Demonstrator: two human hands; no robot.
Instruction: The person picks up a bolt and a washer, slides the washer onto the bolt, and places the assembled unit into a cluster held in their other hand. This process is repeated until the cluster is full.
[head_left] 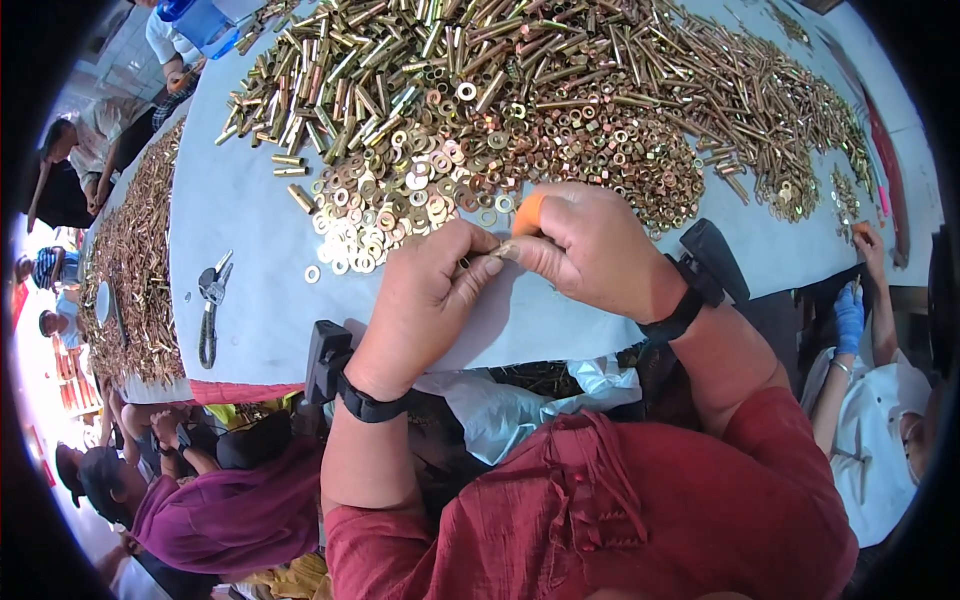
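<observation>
My left hand [425,300] and my right hand [597,245] meet at the near side of the table, both closed in a pinch. Between their fingertips is a small brass-coloured metal part [505,250], mostly hidden by the fingers, so its kind does not show. An orange finger cover [530,212] sits on a finger of my right hand. Just beyond my hands lies a heap of flat washers [400,190]. Hex nuts [640,165] are heaped beyond my right hand.
Metal sleeves [340,80] are piled at the far left, bolts [740,95] at the far right. Keys on a cord [210,305] lie at the left. A co-worker's blue-gloved hand [849,315] is at the right edge. Another table with metal parts [140,270] stands to the left.
</observation>
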